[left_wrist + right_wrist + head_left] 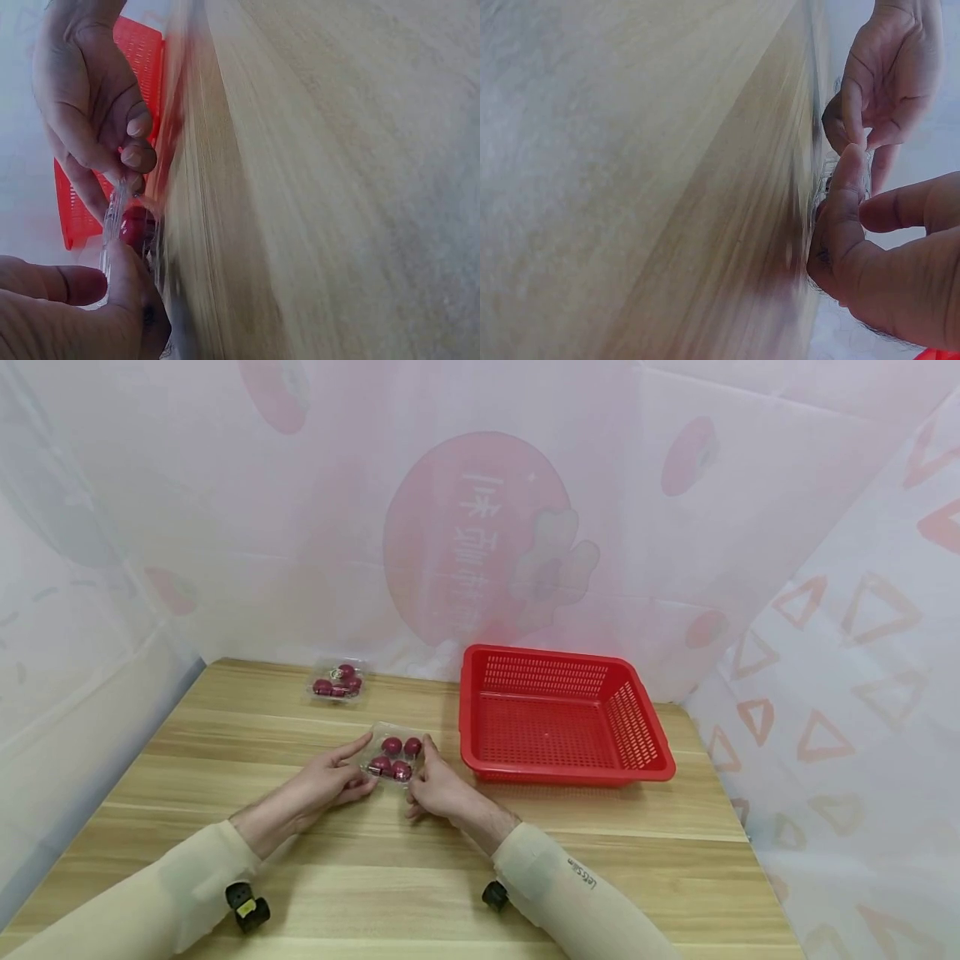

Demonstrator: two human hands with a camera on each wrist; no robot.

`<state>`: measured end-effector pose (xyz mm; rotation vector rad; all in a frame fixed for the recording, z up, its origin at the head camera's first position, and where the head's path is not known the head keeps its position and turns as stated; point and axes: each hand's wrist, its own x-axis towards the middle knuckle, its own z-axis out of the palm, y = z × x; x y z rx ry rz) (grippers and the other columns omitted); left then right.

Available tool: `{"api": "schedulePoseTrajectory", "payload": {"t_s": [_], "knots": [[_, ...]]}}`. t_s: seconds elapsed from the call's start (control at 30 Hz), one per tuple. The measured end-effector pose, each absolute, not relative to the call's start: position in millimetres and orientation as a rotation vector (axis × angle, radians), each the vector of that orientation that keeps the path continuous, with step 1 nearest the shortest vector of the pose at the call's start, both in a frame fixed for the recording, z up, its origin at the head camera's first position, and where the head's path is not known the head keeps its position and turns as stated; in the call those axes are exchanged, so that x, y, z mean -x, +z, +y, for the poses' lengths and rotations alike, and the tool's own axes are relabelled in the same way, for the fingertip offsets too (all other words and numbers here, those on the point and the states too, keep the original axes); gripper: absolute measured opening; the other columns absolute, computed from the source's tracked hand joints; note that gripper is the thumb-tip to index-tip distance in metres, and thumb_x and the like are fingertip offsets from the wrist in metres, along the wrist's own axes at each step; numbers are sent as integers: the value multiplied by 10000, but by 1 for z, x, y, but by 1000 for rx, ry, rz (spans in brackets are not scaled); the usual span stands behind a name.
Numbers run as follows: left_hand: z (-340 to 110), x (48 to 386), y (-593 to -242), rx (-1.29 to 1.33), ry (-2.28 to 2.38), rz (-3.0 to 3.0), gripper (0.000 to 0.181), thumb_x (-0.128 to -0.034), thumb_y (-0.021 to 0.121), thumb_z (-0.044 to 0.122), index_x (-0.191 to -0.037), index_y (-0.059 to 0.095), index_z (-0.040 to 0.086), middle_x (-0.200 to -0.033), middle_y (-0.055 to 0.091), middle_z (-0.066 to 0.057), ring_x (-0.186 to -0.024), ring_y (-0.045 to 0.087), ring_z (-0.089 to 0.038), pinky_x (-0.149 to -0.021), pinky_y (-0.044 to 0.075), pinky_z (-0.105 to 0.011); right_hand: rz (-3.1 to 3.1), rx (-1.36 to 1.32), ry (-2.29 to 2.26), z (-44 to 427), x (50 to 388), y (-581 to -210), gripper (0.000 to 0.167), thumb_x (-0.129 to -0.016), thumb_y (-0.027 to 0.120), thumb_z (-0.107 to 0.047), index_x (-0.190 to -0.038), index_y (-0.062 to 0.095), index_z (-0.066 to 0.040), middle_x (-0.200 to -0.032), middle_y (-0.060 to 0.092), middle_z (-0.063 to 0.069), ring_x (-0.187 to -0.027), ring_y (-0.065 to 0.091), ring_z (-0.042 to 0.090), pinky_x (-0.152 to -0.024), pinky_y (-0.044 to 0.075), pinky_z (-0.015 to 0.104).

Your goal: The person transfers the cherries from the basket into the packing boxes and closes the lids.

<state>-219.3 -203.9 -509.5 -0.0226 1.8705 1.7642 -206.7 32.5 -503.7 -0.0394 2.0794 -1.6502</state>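
A clear plastic box (392,758) with several round, dark red fruits inside lies on the wooden table between both hands. At its left side, my left hand (326,783) pinches the rim; the left wrist view shows the thumb and fingers of this hand (75,307) on either side of the clear edge. Opposite it, my right hand (442,789) grips the right side, index finger stretched along the edge. Up close in the right wrist view, the right hand (877,255) covers much of the box. Whether the lid is fully closed cannot be told.
To the right stands a red plastic basket (562,776) with slotted walls and nothing inside. A second clear box (337,681) of similar dark red fruits sits near the table's back edge, on the left. White printed sheets (315,527) hang behind and at both sides.
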Motion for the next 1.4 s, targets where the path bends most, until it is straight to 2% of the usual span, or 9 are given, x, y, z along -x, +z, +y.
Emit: {"api": "schedulePoseTrajectory", "payload": {"t_s": [0.33,0.47,0.57,0.73,0.8,0.93,1.1,1.23,1.4], "knots": [[-210,222,-512,-54,1690,1944,786,-1206,483,-17,-1886,121,138,-1261,655,-180,-1078,752,-102,-995,696,-205,2090,62,-1656,32,205,-503,968,-1094,502,152,-1875,-47,-8,-757,572,56,-577,642,161,-707,754,416],[-215,225,-515,-321,1378,2285,771,-1193,616,74,-1863,236,73,-1079,713,-146,-901,712,-147,-804,681,-228,2094,69,-1654,33,205,-504,973,-1096,504,152,-1879,-47,-22,-777,572,66,-590,635,164,-715,756,416],[-216,226,-512,-541,1048,2577,752,-1164,711,154,-1823,369,36,-934,713,-66,-765,615,-150,-672,570,-290,2110,84,-1641,35,206,-508,970,-1098,507,146,-1878,-45,-21,-784,571,65,-591,632,166,-697,749,390],[-213,220,-503,-741,647,2848,649,-1148,745,161,-1744,530,20,-1176,801,-195,-981,796,-319,-885,729,-530,2141,106,-1614,36,206,-508,956,-1103,507,138,-1879,-30,-17,-794,573,60,-591,624,161,-666,731,347],[-210,216,-499,-814,508,2941,610,-1130,780,161,-1697,600,27,-1226,796,-236,-1011,815,-372,-889,740,-584,2148,104,-1608,37,205,-506,947,-1111,506,132,-1881,-22,-25,-802,574,60,-594,623,160,-663,728,342],[-202,204,-491,-1011,262,3073,571,-1053,880,155,-1591,717,55,-1336,790,-246,-1078,818,-407,-888,751,-568,2160,89,-1596,38,203,-503,933,-1128,511,116,-1887,-8,-44,-824,578,60,-615,633,162,-682,733,350],[-191,187,-487,-1268,152,2968,603,-1077,860,234,-1616,687,28,-1677,668,-260,-1476,715,-505,-1173,648,-674,2157,83,-1593,40,208,-508,926,-1138,505,104,-1892,-4,-63,-852,583,68,-668,630,174,-714,747,371],[-186,181,-491,-1312,178,2901,624,-1117,809,242,-1664,631,-1,-1754,606,-239,-1589,641,-470,-1258,601,-633,2221,154,-1547,43,217,-523,902,-1120,494,84,-1877,9,1,-844,605,65,-643,665,167,-647,721,326],[-186,184,-496,-1300,195,2916,628,-1115,809,240,-1663,629,-8,-1753,604,-247,-1594,635,-475,-1261,599,-630,2386,279,-1390,47,218,-522,875,-1093,566,61,-1838,109,104,-876,680,80,-621,748,188,-548,597,272]]}}
